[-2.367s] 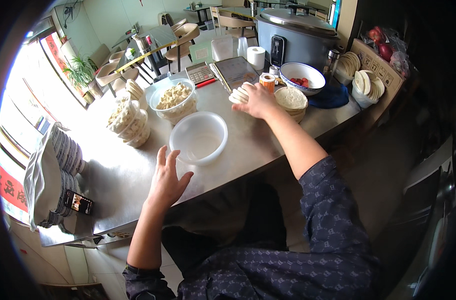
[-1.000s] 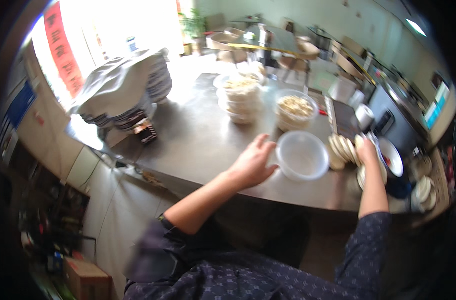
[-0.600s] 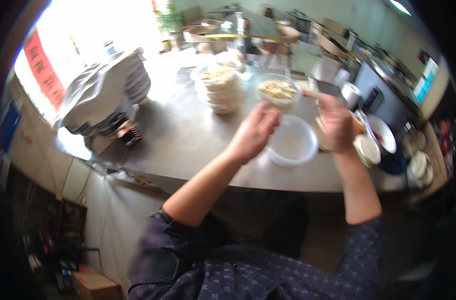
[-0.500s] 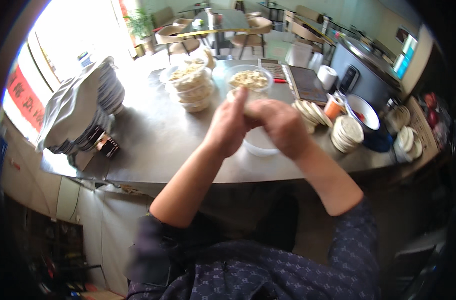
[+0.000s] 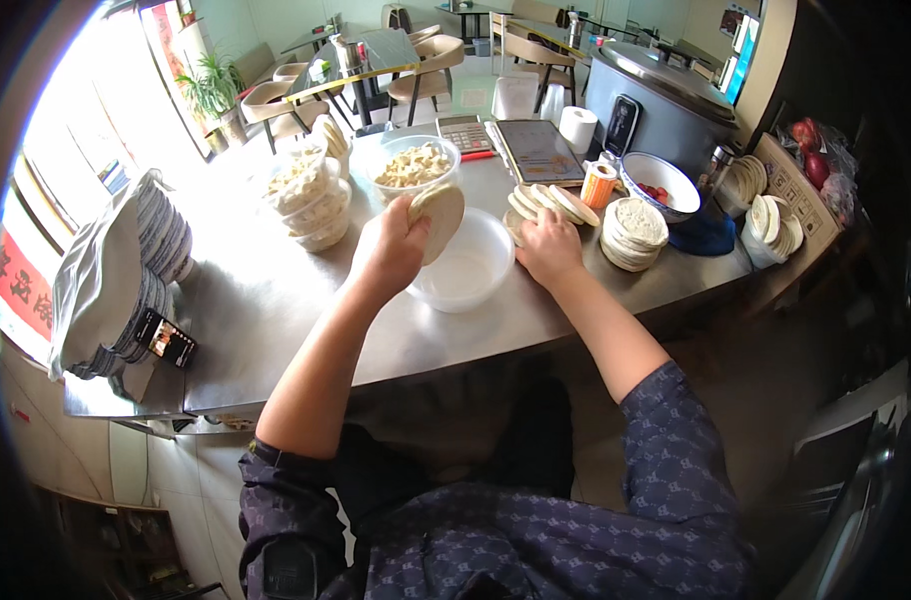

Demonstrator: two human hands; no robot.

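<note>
My left hand (image 5: 388, 247) is closed around the edge of a round, pale flatbread (image 5: 442, 222), held upright. The bread hangs over the rim of a translucent plastic bowl (image 5: 466, 285), whose visible inside is bare. To the right, my right hand (image 5: 550, 248) has its fingers curled onto a flatbread at the near edge of a leaning row of flatbreads (image 5: 564, 203). A taller stack of flatbreads (image 5: 634, 238) stands beside that row. Behind the bare bowl sits another plastic bowl (image 5: 386, 150) filled with torn bread pieces (image 5: 414, 165).
Stacked tubs of bread pieces (image 5: 311, 205) stand at left on the steel counter (image 5: 276, 310). Cloth-covered bowls (image 5: 111, 260) and a phone (image 5: 166, 338) are farther left. A tablet (image 5: 538, 150), calculator (image 5: 466, 132), white bowl (image 5: 664, 180) and large grey pot (image 5: 656, 90) are at right.
My hands were together above the bowl and have moved apart. The left now holds a flatbread out to the left; the right has reached the flatbread row. The view has turned right.
</note>
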